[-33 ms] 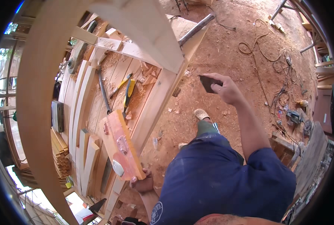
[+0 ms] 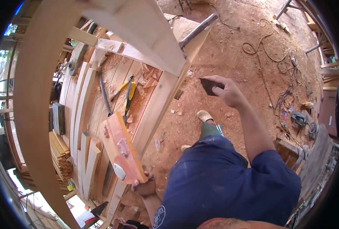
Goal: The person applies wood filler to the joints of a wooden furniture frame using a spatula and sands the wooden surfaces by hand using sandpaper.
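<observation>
My left hand (image 2: 145,186) grips the lower end of a short wooden board (image 2: 120,151). Smears and lumps of reddish putty (image 2: 123,147) lie on the board's face, with a glossy whitish-grey blob (image 2: 119,171) near its lower left edge. Raised over the ground to the right, my right hand (image 2: 227,91) pinches a thin, dark, flat scraper (image 2: 210,87) between thumb and fingers. The scraper is well apart from the board and touches nothing else.
A workbench (image 2: 152,110) strewn with shavings carries a yellow-and-black handsaw (image 2: 129,95), a long metal bar (image 2: 104,93) and cut timbers (image 2: 76,114). Pale wooden frame pieces (image 2: 139,32) rise close in front. Cords (image 2: 258,47) and a power tool (image 2: 299,117) lie on the ground at right.
My right hand with the scraper has shifted very slightly left and down. My left hand and the board have stayed practically where they were.
</observation>
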A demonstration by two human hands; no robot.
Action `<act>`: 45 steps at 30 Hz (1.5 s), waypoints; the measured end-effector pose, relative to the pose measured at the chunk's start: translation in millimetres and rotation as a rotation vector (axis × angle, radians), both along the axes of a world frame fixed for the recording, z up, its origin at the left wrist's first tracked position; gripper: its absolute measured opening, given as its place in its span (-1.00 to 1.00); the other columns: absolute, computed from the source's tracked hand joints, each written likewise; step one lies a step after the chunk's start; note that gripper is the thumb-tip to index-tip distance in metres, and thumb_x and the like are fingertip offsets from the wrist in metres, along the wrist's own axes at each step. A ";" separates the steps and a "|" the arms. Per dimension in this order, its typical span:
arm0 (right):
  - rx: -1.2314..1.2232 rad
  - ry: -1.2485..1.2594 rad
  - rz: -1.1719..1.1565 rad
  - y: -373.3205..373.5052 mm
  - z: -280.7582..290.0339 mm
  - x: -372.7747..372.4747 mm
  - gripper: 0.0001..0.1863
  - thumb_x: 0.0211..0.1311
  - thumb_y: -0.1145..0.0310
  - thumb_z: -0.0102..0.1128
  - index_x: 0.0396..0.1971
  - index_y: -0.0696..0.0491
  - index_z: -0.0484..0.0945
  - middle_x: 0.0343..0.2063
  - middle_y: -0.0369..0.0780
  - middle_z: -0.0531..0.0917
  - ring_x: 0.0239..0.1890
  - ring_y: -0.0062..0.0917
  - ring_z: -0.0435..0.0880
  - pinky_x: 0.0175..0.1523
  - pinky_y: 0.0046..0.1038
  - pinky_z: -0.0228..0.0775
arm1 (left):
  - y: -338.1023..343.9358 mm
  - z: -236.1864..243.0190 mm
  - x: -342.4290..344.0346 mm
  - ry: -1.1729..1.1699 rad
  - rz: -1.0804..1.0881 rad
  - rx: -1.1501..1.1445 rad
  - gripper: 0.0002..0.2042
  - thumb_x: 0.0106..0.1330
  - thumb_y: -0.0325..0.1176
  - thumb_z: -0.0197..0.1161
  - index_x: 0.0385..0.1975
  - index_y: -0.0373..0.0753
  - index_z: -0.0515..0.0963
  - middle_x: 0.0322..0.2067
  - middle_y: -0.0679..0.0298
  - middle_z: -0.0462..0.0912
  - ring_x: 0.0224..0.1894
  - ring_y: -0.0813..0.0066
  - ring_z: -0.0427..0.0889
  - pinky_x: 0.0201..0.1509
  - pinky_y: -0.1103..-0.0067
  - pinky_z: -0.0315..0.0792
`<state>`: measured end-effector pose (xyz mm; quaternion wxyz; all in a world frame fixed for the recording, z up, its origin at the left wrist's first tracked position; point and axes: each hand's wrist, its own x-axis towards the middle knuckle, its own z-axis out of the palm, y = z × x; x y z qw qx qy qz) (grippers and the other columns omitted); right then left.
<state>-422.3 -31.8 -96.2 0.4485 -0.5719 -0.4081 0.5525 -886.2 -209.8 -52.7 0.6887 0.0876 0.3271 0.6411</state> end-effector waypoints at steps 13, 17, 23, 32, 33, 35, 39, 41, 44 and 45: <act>-0.049 0.008 0.666 45.4 -1.8 -26.0 -0.42 0.30 0.63 0.05 0.33 -0.03 0.53 0.11 -0.22 0.66 0.09 -0.47 0.63 0.25 -0.43 0.46 | -40.9 5.3 96.7 -0.029 0.277 -0.071 -0.17 0.09 -0.37 0.33 0.47 -0.25 0.23 0.24 -0.02 0.54 0.04 0.09 0.71 -0.01 0.31 0.52; -0.095 0.027 0.816 38.5 26.1 -55.0 -0.38 0.35 0.62 0.04 0.40 -0.11 0.47 0.13 -0.29 0.63 0.03 -0.54 0.61 0.14 -0.47 0.52 | -77.4 -1.9 104.6 -0.045 0.340 0.034 -0.15 0.07 -0.38 0.33 0.48 -0.22 0.21 0.27 -0.01 0.50 0.17 0.04 0.65 0.06 0.26 0.54; 0.026 0.055 1.076 -6.3 29.6 -129.0 -0.50 0.46 0.55 0.10 0.33 -0.13 0.56 0.04 -0.35 0.65 -0.06 -0.67 0.59 -0.05 -0.55 0.55 | -161.6 -17.7 104.2 0.041 0.562 -0.023 -0.13 0.01 -0.37 0.38 0.45 -0.21 0.25 0.23 0.06 0.52 0.29 0.06 0.52 0.13 0.29 0.58; -0.143 0.198 1.403 -93.3 13.1 -291.3 -0.55 0.58 0.17 0.11 0.35 0.01 0.47 0.05 -0.23 0.67 0.02 -0.48 0.71 -0.11 -0.35 0.73 | -257.2 -109.9 71.9 -0.128 0.761 0.038 -0.19 0.04 -0.44 0.33 0.42 -0.32 0.25 0.20 0.02 0.55 0.23 0.00 0.60 0.18 0.31 0.62; -0.258 0.304 1.363 -92.3 5.0 -308.7 -0.51 0.60 0.11 0.07 0.38 0.00 0.43 0.04 -0.21 0.68 0.04 -0.46 0.71 -0.14 -0.33 0.73 | -256.8 -125.5 73.2 -0.099 0.823 0.048 -0.20 0.05 -0.44 0.33 0.42 -0.33 0.26 0.19 0.02 0.56 0.22 0.01 0.62 0.19 0.31 0.61; -0.420 0.500 1.312 -101.8 -11.4 -348.1 -0.43 0.61 -0.01 -0.01 0.43 -0.01 0.35 0.05 -0.17 0.68 0.02 -0.40 0.73 -0.20 -0.30 0.73 | -263.4 -153.8 70.6 -0.051 0.889 0.067 -0.21 0.07 -0.43 0.33 0.41 -0.35 0.26 0.19 0.02 0.57 0.20 0.03 0.64 0.22 0.32 0.61; -0.615 0.794 1.391 -81.7 -33.3 -423.4 -0.36 0.56 -0.21 -0.11 0.32 -0.01 0.37 -0.09 -0.16 0.67 -0.24 -0.37 0.76 -0.48 -0.35 0.63 | -262.0 -190.8 57.0 -0.028 1.130 -0.053 -0.22 0.05 -0.42 0.35 0.38 -0.37 0.30 0.15 0.04 0.60 0.15 0.03 0.67 0.32 0.28 0.54; -0.768 0.995 1.500 -77.8 -39.1 -460.5 -0.38 0.55 -0.26 -0.15 0.21 -0.01 0.43 -0.24 -0.19 0.63 -0.40 -0.42 0.70 -0.62 -0.42 0.54 | -259.9 -192.4 56.0 -0.008 1.222 -0.026 -0.22 0.04 -0.46 0.33 0.39 -0.37 0.28 0.17 0.06 0.57 0.17 0.03 0.64 0.37 0.22 0.51; -0.954 1.241 1.546 -89.6 -54.5 -514.9 -0.42 0.58 -0.24 -0.19 0.05 0.02 0.46 -0.53 -0.28 0.43 -0.64 -0.57 0.45 -0.74 -0.54 0.36 | -253.0 -183.6 56.0 0.064 1.340 0.016 -0.19 0.02 -0.47 0.32 0.41 -0.35 0.25 0.21 0.06 0.50 0.20 0.03 0.61 0.38 0.17 0.51; -1.041 1.291 1.584 -94.1 -63.2 -532.3 -0.42 0.59 -0.23 -0.19 0.05 0.02 0.46 -0.55 -0.29 0.42 -0.65 -0.58 0.44 -0.75 -0.55 0.33 | -248.7 -182.1 53.6 0.056 1.385 -0.035 -0.18 0.00 -0.47 0.34 0.41 -0.34 0.25 0.18 0.04 0.52 0.14 0.00 0.63 0.23 0.23 0.58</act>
